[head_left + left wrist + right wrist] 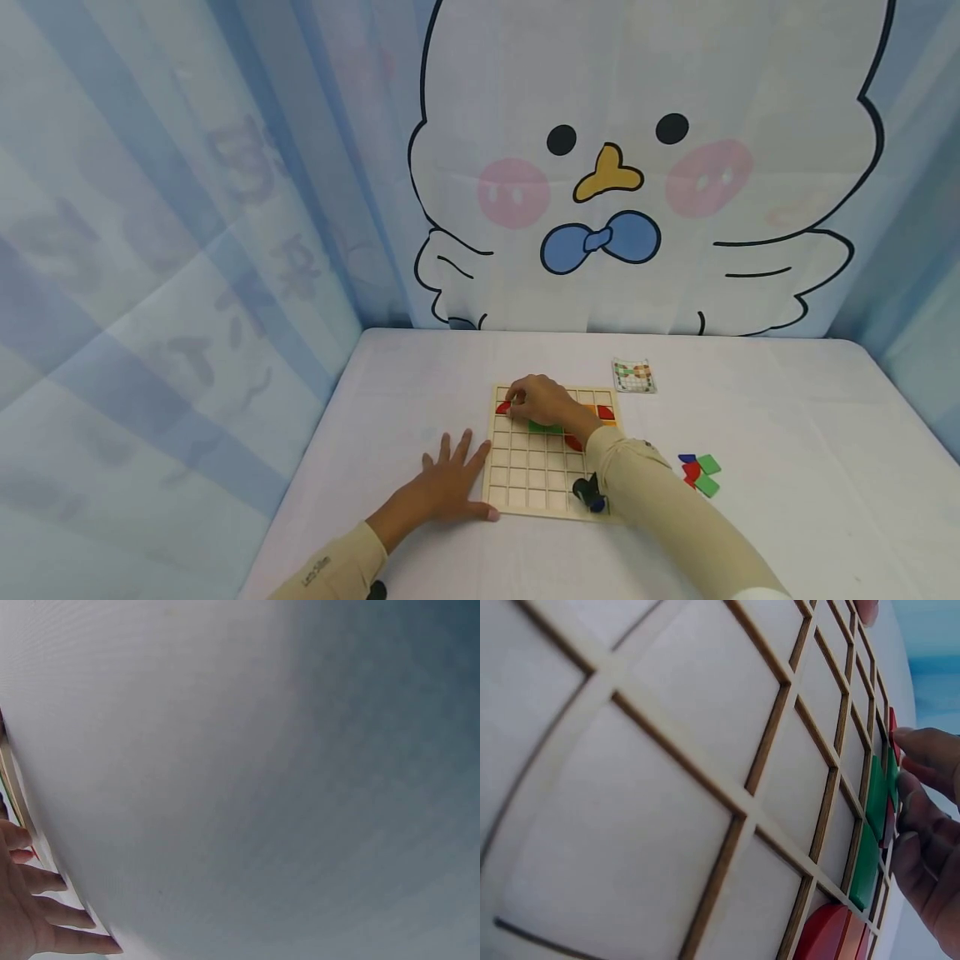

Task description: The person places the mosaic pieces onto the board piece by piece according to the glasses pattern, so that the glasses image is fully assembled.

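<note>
A square wooden grid board (517, 479) lies on the white table with colored tiles in several of its far cells. My right hand (543, 400) reaches over the board's far left part, its fingers curled and the fingertips pinching a red leaf-shaped tile (502, 408). Green tiles (864, 866) sit in cells close to those fingers in the right wrist view, and a red rounded tile (821, 930) lies nearer that camera. My left hand (453, 483) rests with spread fingers beside the board's left edge, holding nothing.
Right of the board lies a small group of loose tiles, among them a green one (708, 463) and a red one (691, 472). A small pattern card (633, 377) lies by the board's far right corner. Printed curtains (600, 292) hang behind the table (795, 433).
</note>
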A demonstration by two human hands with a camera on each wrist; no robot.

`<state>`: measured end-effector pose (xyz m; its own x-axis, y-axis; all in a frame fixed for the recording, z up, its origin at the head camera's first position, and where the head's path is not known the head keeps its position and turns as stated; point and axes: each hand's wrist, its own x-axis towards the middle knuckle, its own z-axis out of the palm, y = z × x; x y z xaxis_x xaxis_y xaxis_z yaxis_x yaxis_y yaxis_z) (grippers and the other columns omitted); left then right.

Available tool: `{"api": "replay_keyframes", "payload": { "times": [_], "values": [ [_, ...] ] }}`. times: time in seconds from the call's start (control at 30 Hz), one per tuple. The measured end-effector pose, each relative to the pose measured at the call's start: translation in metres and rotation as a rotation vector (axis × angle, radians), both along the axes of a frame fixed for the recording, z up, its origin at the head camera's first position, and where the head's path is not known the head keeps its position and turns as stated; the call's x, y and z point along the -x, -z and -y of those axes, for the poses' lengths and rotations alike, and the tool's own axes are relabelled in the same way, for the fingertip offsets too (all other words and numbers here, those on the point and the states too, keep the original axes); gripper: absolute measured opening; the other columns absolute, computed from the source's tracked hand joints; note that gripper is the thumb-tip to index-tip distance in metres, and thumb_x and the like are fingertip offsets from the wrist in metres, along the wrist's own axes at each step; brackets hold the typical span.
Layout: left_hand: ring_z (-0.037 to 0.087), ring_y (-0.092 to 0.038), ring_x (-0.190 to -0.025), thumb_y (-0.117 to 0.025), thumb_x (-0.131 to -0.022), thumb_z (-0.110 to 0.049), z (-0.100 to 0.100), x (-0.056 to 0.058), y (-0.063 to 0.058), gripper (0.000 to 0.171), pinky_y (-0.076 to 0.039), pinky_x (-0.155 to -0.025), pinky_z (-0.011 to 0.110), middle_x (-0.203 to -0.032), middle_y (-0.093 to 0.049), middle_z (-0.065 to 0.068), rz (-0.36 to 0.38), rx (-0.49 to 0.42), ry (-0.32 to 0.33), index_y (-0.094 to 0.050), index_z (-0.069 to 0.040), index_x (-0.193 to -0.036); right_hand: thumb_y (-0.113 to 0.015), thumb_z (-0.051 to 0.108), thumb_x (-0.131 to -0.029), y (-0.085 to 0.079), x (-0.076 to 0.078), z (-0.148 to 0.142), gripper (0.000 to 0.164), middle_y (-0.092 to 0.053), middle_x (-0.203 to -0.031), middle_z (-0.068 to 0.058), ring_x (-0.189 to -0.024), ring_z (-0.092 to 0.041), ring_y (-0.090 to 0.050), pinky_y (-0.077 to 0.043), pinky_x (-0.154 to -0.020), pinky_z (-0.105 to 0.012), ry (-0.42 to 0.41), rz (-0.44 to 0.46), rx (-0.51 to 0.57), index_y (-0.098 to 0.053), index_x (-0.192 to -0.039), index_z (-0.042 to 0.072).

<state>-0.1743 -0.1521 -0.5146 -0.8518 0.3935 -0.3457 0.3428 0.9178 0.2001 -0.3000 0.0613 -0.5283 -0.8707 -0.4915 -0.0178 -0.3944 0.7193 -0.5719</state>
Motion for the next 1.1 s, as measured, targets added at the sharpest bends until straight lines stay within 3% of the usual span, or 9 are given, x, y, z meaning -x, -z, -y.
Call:
{"api": "replay_keyframes", "payload": {
  "times": [0.43,0.7,0.93,1.1],
  "values": [
    [0.058,-0.014,-0.148,-0.065,-0.077,-0.076,0.001,0.003,0.006,0.109,-0.03,-0.105,0.077,-0.167,-0.016,0.022,-0.009,0.013,0.007,-0.023,-0.02,-0.161,-0.076,0.022,-0.09,-0.006,0.0,0.002,0.014,-0.07,-0.089,0.002,-0.078,-0.012,-0.062,-0.051,-0.068,-0.034,0.019,0.019,-0.02,-0.076,-0.103,0.016],
    [0.058,-0.015,-0.148,-0.065,-0.077,-0.077,0.0,0.002,0.005,0.109,-0.03,-0.105,0.077,-0.167,-0.017,0.021,-0.014,0.022,0.004,-0.024,-0.021,-0.161,-0.074,0.023,-0.091,-0.007,-0.003,-0.004,0.027,-0.068,-0.09,0.001,-0.076,-0.011,-0.059,-0.051,-0.07,-0.032,-0.011,0.027,0.013,-0.071,-0.116,0.011],
    [0.056,-0.015,-0.148,-0.066,-0.076,-0.077,-0.002,0.001,0.005,0.11,-0.03,-0.106,0.076,-0.167,-0.016,0.02,0.002,0.03,-0.018,-0.024,-0.021,-0.161,-0.068,0.023,-0.097,-0.012,-0.011,-0.039,0.032,-0.069,-0.099,-0.002,-0.083,-0.012,-0.061,-0.052,-0.077,-0.034,-0.104,0.035,0.082,-0.067,-0.124,0.007],
    [0.056,-0.015,-0.149,-0.068,-0.075,-0.076,-0.002,0.001,0.007,0.109,-0.03,-0.106,0.076,-0.167,-0.017,0.019,-0.004,0.033,-0.025,-0.025,-0.022,-0.16,-0.067,0.026,-0.098,-0.015,-0.018,-0.08,0.031,-0.066,-0.099,0.0,-0.077,-0.012,-0.056,-0.05,-0.07,-0.029,-0.077,0.061,0.117,-0.068,-0.123,0.008]
  ]
}}
